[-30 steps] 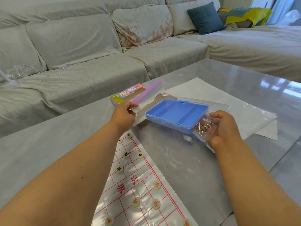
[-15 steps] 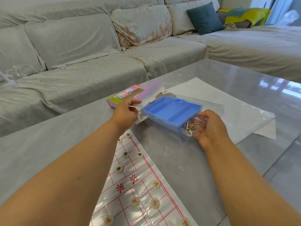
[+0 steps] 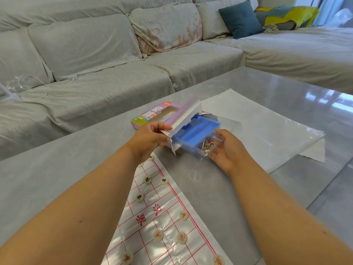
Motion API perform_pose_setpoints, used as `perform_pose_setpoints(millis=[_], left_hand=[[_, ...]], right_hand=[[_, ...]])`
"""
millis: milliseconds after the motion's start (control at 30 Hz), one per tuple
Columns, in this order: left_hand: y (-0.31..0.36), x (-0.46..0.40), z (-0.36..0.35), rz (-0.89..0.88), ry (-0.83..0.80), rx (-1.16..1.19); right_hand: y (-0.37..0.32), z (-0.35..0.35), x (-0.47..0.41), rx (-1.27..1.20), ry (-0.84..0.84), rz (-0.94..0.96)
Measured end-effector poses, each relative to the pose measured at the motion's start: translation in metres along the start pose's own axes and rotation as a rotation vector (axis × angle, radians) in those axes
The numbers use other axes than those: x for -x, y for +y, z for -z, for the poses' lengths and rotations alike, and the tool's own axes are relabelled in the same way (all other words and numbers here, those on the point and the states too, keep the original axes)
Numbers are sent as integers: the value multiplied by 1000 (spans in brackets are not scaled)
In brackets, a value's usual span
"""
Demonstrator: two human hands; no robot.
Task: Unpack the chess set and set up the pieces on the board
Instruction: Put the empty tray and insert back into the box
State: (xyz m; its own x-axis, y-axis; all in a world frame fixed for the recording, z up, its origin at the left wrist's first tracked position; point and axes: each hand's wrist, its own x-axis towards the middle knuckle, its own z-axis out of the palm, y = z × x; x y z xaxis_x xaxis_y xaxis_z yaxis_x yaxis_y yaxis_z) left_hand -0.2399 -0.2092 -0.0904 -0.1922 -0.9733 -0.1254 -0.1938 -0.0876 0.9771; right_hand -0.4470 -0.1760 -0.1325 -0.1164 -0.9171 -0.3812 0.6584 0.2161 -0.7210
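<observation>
A purple cardboard box (image 3: 152, 113) lies on the grey table (image 3: 57, 169). My left hand (image 3: 150, 137) pinches its opened end flap (image 3: 183, 119). A blue plastic tray (image 3: 196, 131) under a clear lid sits partly inside the box mouth. My right hand (image 3: 225, 150) cups the tray's near end, with a small clear bag of metal rings (image 3: 207, 148) against its fingers. A plastic board sheet with red grid lines (image 3: 152, 220) lies near me. Several round pale pieces, such as one with a red character (image 3: 158, 235), sit on the sheet.
A clear plastic sheet over white paper (image 3: 267, 127) is spread on the table to the right. A grey sofa (image 3: 95, 64) runs behind the table, with a blue cushion (image 3: 240, 19) and a white cable (image 3: 44, 87) on it.
The blue tray has moved left and back into the box mouth with my right hand behind it. My left hand kept hold of the flap.
</observation>
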Motion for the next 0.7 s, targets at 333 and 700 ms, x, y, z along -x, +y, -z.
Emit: perform_pose_setpoints(millis=[333, 700], left_hand=[[10, -7, -3, -58, 219, -117], [17, 8, -7, 8, 60, -66]], right_hand=[[3, -6, 8, -82, -121, 41], [14, -14, 6, 587, 320, 273]])
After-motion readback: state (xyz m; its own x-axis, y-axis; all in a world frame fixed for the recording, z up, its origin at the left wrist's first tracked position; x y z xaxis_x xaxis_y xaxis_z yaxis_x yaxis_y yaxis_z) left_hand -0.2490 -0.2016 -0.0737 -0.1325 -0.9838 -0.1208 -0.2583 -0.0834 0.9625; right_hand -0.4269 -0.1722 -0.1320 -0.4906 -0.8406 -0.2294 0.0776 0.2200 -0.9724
